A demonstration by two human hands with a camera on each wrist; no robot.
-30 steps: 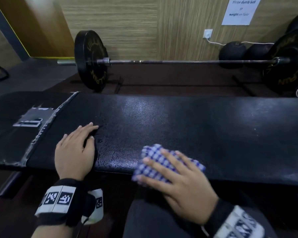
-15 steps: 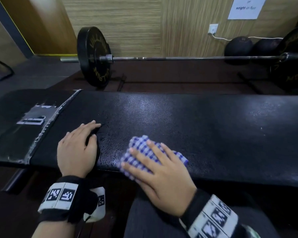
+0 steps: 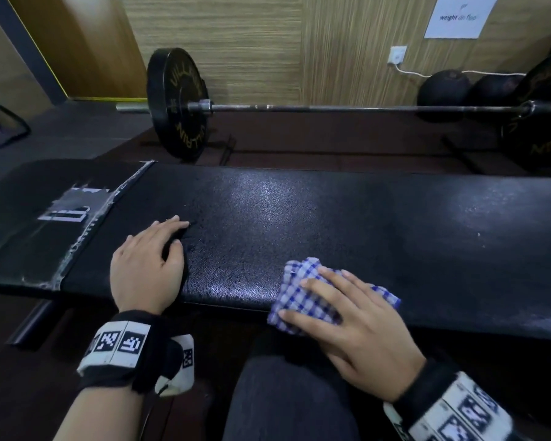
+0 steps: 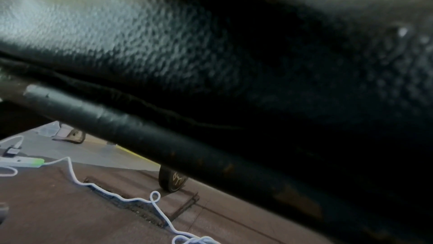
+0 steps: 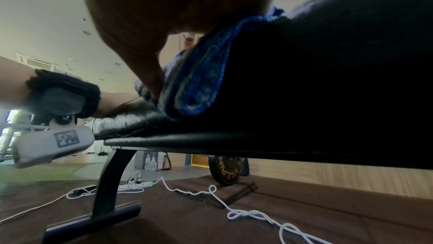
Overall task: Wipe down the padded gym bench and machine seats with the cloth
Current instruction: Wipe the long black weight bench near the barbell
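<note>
A long black padded bench runs across the head view in front of me. My left hand lies flat on its near edge, fingers straight, holding nothing. To the right, my right hand presses a folded blue-and-white checked cloth onto the near edge of the pad with straight fingers. In the right wrist view the cloth drapes over the rounded bench edge beneath the hand. The left wrist view is filled by the textured side of the pad.
A barbell with a black plate lies on the floor behind the bench, with dark balls by the wall. The pad's left section has a torn, taped seam. Under the bench are its leg, a white cable and a power strip.
My right hand slid the cloth left toward my left hand, then back to the right along the near edge. The left hand stayed flat in place.
</note>
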